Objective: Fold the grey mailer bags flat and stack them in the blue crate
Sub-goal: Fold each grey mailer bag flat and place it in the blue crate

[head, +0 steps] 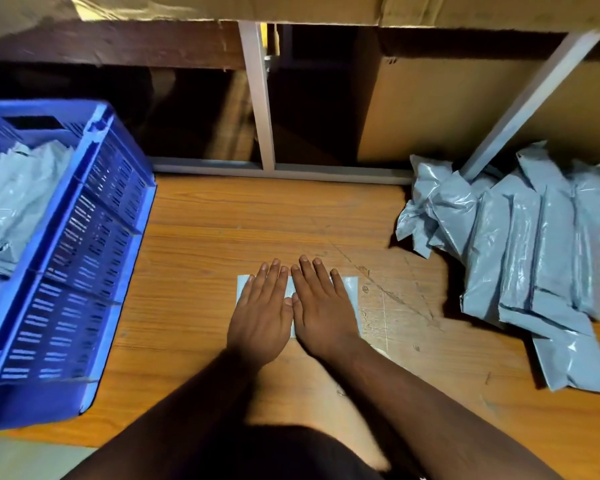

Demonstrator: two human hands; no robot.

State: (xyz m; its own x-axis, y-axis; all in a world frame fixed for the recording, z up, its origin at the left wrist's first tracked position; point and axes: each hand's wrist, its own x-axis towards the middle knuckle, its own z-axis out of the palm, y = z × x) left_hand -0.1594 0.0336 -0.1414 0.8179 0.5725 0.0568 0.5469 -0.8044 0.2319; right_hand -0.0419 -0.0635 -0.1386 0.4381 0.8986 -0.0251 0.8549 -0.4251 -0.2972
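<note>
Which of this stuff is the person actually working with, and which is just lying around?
Working with: folded bag under left hand and right hand; bag pile; blue crate.
Lying around: cardboard boxes; white frame.

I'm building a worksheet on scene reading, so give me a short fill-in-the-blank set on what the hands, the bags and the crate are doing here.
1. Both hands, left hand and right hand, press a folded mailer bag with ____ fingers.
2. The blue crate stands on the person's ____ side.
3. The pile of mailer bags lies on the ____ floor.
4. The crate already holds ____.

Missing words: flat; left; wooden; mailer bags
</note>
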